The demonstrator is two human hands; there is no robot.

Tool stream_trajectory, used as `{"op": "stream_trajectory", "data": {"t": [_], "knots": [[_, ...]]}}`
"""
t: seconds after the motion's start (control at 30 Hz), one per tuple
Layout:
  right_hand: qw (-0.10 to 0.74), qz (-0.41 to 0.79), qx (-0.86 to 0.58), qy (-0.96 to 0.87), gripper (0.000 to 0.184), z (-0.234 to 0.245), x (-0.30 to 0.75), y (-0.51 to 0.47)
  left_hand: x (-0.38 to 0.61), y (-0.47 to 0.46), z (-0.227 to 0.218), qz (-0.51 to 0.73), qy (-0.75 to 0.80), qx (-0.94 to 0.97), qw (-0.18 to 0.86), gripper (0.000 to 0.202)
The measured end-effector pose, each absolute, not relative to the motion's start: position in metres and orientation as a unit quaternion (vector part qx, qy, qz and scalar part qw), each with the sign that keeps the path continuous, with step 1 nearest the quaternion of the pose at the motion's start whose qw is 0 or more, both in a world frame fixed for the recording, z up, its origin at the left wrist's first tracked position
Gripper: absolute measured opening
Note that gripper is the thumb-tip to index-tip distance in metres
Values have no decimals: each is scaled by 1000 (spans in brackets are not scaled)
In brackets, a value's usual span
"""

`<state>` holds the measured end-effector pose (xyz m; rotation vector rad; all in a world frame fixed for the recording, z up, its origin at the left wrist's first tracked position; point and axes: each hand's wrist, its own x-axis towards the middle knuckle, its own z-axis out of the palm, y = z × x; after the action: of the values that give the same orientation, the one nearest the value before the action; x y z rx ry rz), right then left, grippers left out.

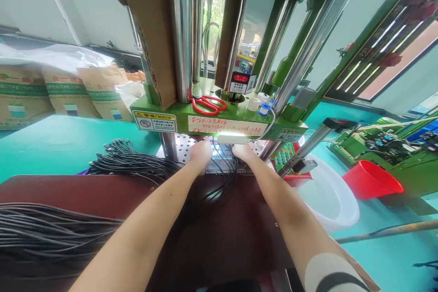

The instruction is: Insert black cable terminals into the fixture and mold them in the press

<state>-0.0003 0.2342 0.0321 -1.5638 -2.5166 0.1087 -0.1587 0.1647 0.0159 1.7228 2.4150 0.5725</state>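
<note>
1. The room is a factory floor painted teal [51, 146], spreading out to both sides of the hands, with pale walls behind and large windows far off to the right.
2. A tall green moulding press [219, 121] rises directly above and beyond the hands, its polished steel columns running up out of view. Its green ledge, just above the hands, carries yellow warning labels and a handwritten red note.
3. A dark brown worktable [219, 237] lies under both forearms, reaching back toward the person.
4. Brown paper sacks [61, 93] with green bands stand against the wall, well to the left of the hands.
5. A white plastic basin [328, 196] sits on the floor to the right of the right forearm, with a red bucket [371, 180] further right.
6. A thick bundle of black cables [51, 228] lies on the table left of the left forearm; a second bunch [130, 162] with plug ends lies nearer the left hand.
7. Black cables [222, 169] run between the two hands into the mould plate [219, 157] under the lit ledge.
8. The left hand [200, 151] and right hand [243, 150] rest on the mould area, close together, palms down. The fingers are hidden under the ledge, so I cannot tell whether they grip anything.
9. Red-handled scissors [207, 104] lie on the ledge, just above the left hand.
</note>
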Motion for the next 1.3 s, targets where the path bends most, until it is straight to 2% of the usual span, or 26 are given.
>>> {"op": "stream_trajectory", "data": {"t": [0.17, 0.3, 0.77, 1.1, 1.3], "knots": [[107, 21, -501, -859, 33, 40, -3, 227, -142, 159, 23, 208, 780, 589, 32, 35], [91, 9, -467, -880, 27, 41, -12, 215, -133, 161, 18, 198, 778, 594, 47, 31], [83, 0, -495, -865, 25, 23, -43, 212, -139, 173, 5, 220, 763, 607, 33, 29], [136, 26, -485, -863, 28, 32, -17, 228, -134, 168, 13, 261, 732, 629, -24, 32], [160, 42, -481, -861, 19, 19, -4, 234, -120, 167, 12, 258, 713, 651, -46, 26]]}}
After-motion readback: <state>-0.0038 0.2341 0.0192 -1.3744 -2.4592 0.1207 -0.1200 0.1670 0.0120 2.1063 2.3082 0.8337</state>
